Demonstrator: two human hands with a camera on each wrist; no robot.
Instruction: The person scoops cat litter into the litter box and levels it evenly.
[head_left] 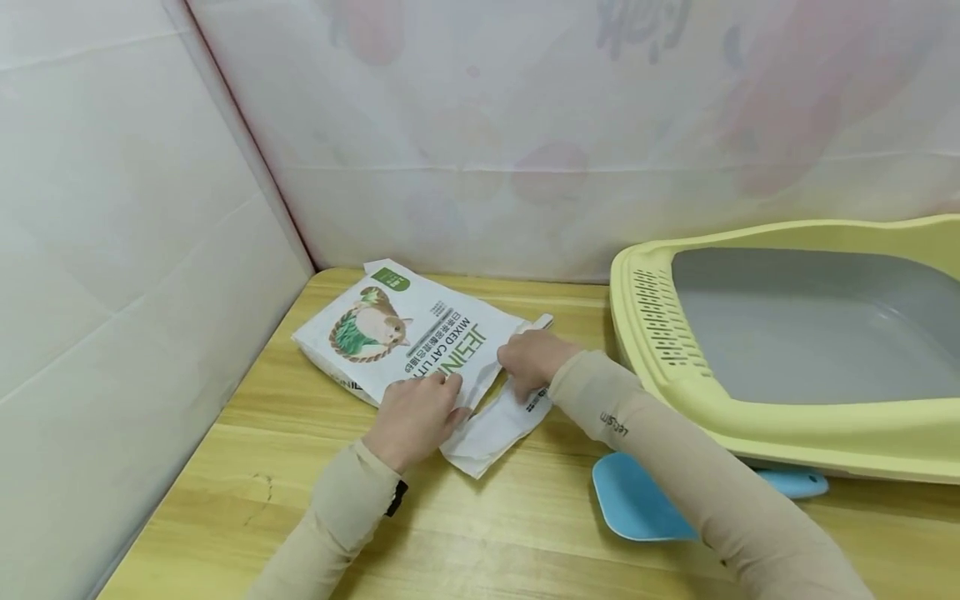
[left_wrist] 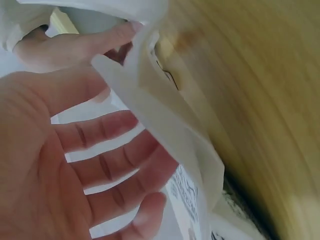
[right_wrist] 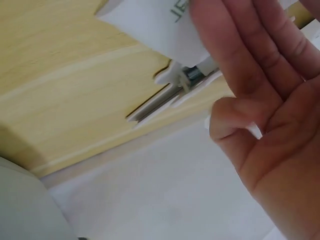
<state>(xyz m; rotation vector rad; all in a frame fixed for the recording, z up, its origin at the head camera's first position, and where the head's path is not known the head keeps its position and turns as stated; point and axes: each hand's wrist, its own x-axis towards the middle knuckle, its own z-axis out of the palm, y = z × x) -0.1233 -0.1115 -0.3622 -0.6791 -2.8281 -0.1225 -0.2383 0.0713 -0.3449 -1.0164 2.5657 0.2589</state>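
Observation:
A white bag of cat litter (head_left: 438, 325), printed with a cat in a basket, lies flat on the wooden table. Its near right end narrows into a loose white flap (head_left: 495, 433), with table showing through between the flap and the bag's body. My left hand (head_left: 416, 417) grips the near edge of the bag; in the left wrist view its fingers bend against the white sheet. My right hand (head_left: 536, 358) pinches the bag at the right corner, its thumb (right_wrist: 232, 122) folded in toward the fingers. A slim white and grey strip-like thing (right_wrist: 165, 97) lies beyond that corner.
To the right stands a yellow litter box (head_left: 810, 412) with a grey inside. A blue scoop (head_left: 637, 500) lies before it, partly under my right forearm. Light patterned sheets (head_left: 465, 125) hang behind and left of the table (head_left: 247, 475).

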